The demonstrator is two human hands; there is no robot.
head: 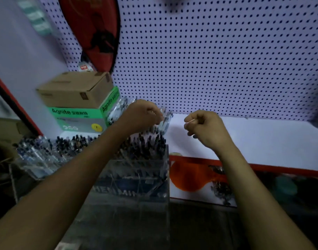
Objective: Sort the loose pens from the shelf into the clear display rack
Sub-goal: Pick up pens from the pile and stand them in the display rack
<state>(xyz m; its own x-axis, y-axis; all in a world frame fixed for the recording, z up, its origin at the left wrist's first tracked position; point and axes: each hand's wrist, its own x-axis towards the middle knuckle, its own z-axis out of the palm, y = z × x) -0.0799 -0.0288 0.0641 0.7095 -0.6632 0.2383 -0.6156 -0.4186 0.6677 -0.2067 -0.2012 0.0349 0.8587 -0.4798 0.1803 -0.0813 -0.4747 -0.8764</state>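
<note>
A white shelf (244, 139) ran across under a white pegboard wall (208, 60), its front edge trimmed in red; the light was dim and the picture blurred. At the shelf's left end a brown cardboard box (76, 89) sat on a green box (82, 117) marked "Agnite"; a red and black bag (95, 29) hung on the pegboard above them. The clear display rack (136, 170) stood at the shelf's front edge, left of centre, crowded with dark-capped pens (147, 141). The left hand (142, 114) curled round a bundle of clear loose pens (163, 121) just behind the rack; the right hand (205, 127) hung above the bare shelf, fingers curled, pinching something thin and pale that I could not identify.
</note>
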